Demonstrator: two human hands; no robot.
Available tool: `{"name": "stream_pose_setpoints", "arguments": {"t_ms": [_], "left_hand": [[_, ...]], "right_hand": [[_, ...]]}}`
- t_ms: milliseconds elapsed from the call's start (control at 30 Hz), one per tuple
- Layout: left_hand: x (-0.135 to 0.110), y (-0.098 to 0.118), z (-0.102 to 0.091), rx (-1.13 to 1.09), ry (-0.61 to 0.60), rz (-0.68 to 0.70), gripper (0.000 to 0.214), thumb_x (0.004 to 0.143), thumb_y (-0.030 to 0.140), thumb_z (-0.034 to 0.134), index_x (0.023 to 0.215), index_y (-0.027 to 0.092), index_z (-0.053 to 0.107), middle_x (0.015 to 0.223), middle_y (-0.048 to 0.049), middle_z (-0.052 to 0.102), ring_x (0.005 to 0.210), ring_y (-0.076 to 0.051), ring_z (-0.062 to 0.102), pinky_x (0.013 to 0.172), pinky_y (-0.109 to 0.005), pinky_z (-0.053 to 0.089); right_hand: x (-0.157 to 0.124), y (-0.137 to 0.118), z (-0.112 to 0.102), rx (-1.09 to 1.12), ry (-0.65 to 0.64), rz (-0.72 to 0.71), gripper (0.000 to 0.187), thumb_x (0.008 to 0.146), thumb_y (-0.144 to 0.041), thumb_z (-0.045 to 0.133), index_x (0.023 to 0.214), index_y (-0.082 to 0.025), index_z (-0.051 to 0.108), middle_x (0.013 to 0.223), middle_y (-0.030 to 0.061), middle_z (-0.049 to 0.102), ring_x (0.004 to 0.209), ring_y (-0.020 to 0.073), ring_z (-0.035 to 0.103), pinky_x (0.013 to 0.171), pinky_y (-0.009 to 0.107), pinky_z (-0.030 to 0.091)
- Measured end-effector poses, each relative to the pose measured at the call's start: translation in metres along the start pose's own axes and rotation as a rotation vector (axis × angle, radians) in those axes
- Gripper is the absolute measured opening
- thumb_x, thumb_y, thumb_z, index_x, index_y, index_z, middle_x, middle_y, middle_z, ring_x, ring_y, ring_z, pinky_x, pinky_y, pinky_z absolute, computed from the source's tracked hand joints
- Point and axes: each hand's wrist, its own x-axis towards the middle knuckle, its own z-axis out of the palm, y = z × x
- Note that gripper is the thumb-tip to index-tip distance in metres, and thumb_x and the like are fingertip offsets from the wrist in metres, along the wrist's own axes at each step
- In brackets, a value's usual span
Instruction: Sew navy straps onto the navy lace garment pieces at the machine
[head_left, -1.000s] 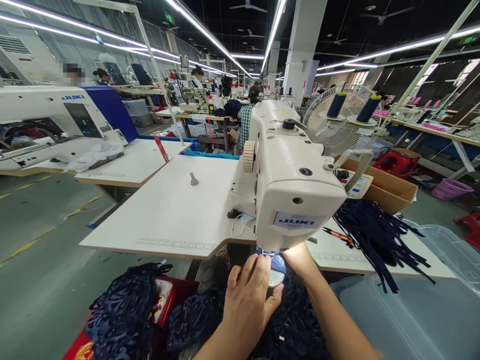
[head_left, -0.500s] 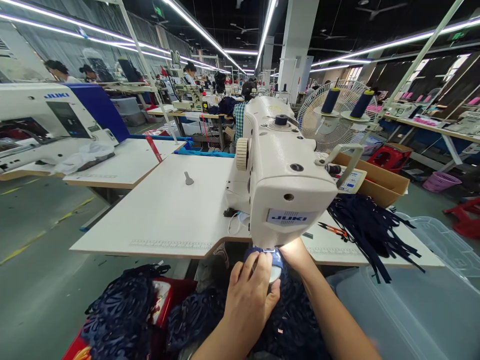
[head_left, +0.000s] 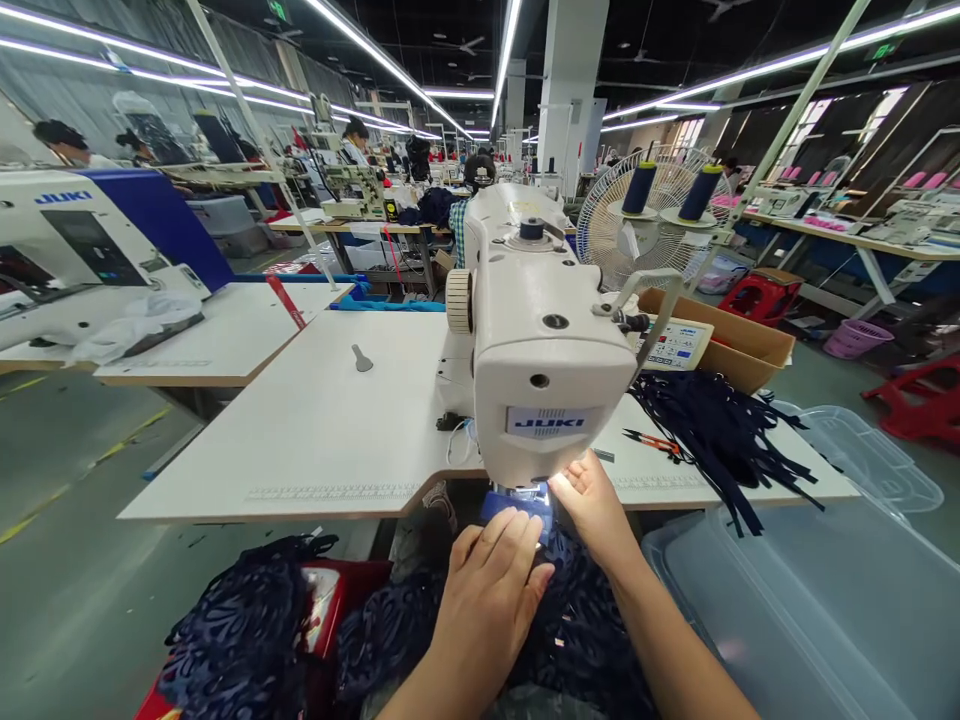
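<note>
A white JUKI sewing machine (head_left: 551, 370) stands in front of me, its lamp lighting the sewing spot. Under its head lies a piece of navy blue fabric (head_left: 499, 502), wrapped over the narrow machine arm. My left hand (head_left: 495, 585) is on the near side of that fabric, its bent fingers pressed together on it. On the right of the needle area, my right hand (head_left: 596, 508) pinches the fabric's edge between thumb and fingers. The machine head hides the needle. Dark navy lace-like fabric (head_left: 577, 610) hangs or lies in a heap below both hands.
Navy strips (head_left: 716, 430) and orange-handled thread snips (head_left: 654, 442) lie on the right of the white table (head_left: 322, 430). A flat grey metal piece (head_left: 361, 358) rests left. More navy lace (head_left: 232, 620) fills a red container; a clear plastic bin (head_left: 795, 600) stands at right.
My right hand has come out from behind the machine head and shows more fully. The fabric now covers the pale round end seen under my left fingers. My view has turned slightly right.
</note>
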Motion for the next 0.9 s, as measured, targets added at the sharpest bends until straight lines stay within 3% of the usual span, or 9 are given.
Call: {"name": "stream_pose_setpoints", "arguments": {"t_ms": [233,467,533,633,767,900], "left_hand": [[0.002,-0.001,-0.002,0.028,-0.027,0.040,0.025,0.097,0.026,0.045,0.114,0.019,0.062,0.108,-0.0054,0.072,0.103,-0.019,0.063,0.092,-0.032,0.035],[0.010,-0.003,0.001,-0.017,-0.077,-0.083,0.031,0.093,0.030,0.051,0.121,0.016,0.052,0.110,-0.0089,0.067,0.099,-0.021,0.061,0.084,-0.033,0.045],[0.011,-0.002,-0.002,-0.053,-0.093,-0.098,0.020,0.093,0.026,0.051,0.110,0.020,0.058,0.098,-0.0047,0.069,0.090,-0.020,0.062,0.079,-0.032,0.045],[0.007,-0.002,-0.005,-0.041,0.048,-0.038,0.012,0.092,0.018,0.051,0.092,0.021,0.063,0.080,-0.0019,0.067,0.077,-0.018,0.059,0.073,-0.031,0.043],[-0.008,-0.008,-0.006,0.054,0.241,0.122,0.010,0.089,0.012,0.056,0.095,0.017,0.062,0.076,-0.0045,0.067,0.076,-0.018,0.059,0.075,-0.032,0.042],[-0.020,-0.016,-0.005,0.102,0.289,0.177,0.009,0.086,0.009,0.058,0.091,0.017,0.059,0.074,-0.0039,0.067,0.075,-0.017,0.061,0.075,-0.032,0.044]], "right_hand": [[-0.010,-0.001,-0.005,0.106,0.007,0.046,0.022,0.081,-0.032,0.061,0.096,-0.022,0.048,0.080,-0.0021,0.056,0.072,0.0136,0.060,0.068,0.026,0.051],[-0.034,-0.008,-0.007,0.131,0.036,-0.013,0.020,0.084,-0.031,0.060,0.100,-0.024,0.049,0.084,-0.0011,0.056,0.077,0.0137,0.059,0.072,0.025,0.051],[-0.050,-0.006,-0.010,0.082,0.010,-0.086,0.018,0.086,-0.027,0.058,0.101,-0.026,0.050,0.086,-0.0003,0.057,0.079,0.0140,0.059,0.074,0.026,0.051],[-0.074,0.001,-0.014,-0.007,-0.114,-0.293,0.025,0.085,-0.015,0.056,0.104,-0.031,0.050,0.089,0.0006,0.058,0.083,0.0158,0.060,0.077,0.031,0.052],[-0.089,0.004,-0.016,-0.152,-0.228,-0.611,0.045,0.080,-0.002,0.053,0.110,-0.034,0.047,0.087,0.0010,0.063,0.081,0.0181,0.063,0.075,0.036,0.053],[-0.091,0.007,-0.015,-0.240,-0.272,-0.731,0.054,0.077,-0.001,0.055,0.118,-0.035,0.045,0.081,0.0007,0.066,0.077,0.0190,0.065,0.074,0.038,0.054]]}}
